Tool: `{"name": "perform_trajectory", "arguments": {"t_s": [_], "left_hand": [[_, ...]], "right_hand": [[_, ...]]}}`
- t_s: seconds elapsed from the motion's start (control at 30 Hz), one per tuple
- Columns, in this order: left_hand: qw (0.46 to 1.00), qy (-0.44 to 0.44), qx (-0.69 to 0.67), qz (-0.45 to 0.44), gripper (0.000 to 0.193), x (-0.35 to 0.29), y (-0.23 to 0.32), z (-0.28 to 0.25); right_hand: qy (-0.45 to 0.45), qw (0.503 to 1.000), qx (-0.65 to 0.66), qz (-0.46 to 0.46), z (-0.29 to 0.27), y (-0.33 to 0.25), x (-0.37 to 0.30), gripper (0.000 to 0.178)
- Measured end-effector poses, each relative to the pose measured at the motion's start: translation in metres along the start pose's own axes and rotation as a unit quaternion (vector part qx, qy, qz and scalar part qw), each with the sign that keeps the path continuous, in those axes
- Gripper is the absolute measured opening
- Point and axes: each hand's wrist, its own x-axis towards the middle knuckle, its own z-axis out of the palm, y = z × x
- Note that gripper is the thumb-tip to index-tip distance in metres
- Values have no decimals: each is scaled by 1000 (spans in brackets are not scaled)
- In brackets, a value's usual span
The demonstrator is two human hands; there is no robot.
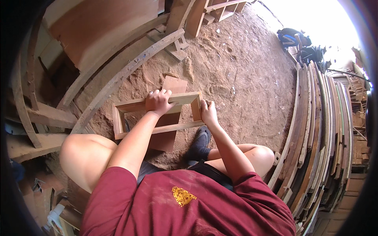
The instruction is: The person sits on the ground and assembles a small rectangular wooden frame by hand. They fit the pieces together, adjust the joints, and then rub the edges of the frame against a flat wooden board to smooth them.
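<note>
A rectangular wooden frame (179, 127) with an open middle is held low in front of me, between my knees. My left hand (158, 102) is closed over its far rail, left of the middle, with the thumb along the wood. At the right end, my right hand (209, 113) grips the short side near the far corner with curled fingers. Whether anything small sits under those fingers is hidden. Beneath the frame lies a flat reddish-brown board (175, 84), showing beyond the far rail, through the opening and on the near side.
Sawdust covers the ground (244, 78). Long planks (311, 129) are stacked along the right. Timber beams (130, 65) and a large panel (98, 31) stand at left. A slatted wooden piece (224, 11) lies at the far side. My shoe (199, 142) is close to the frame.
</note>
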Motion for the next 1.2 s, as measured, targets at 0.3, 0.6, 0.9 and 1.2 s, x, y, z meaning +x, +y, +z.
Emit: {"name": "perform_trajectory", "arguments": {"t_s": [0.3, 0.6, 0.9, 1.2], "left_hand": [[1000, -18, -6, -4, 48, 5, 2, -2], [1000, -3, -16, -11, 47, 5, 8, -4], [999, -39, -8, -26, 49, 4, 11, 0], [1000, 9, 11, 2, 49, 7, 10, -4]], "right_hand": [[-30, 998, 16, 46, 2, -32, 40, 55], [-4, 998, -52, -34, -2, -3, 26, 56], [-48, 997, -55, 11, -4, 20, 29, 59], [0, 995, -90, -33, 2, -19, 45, 54]]}}
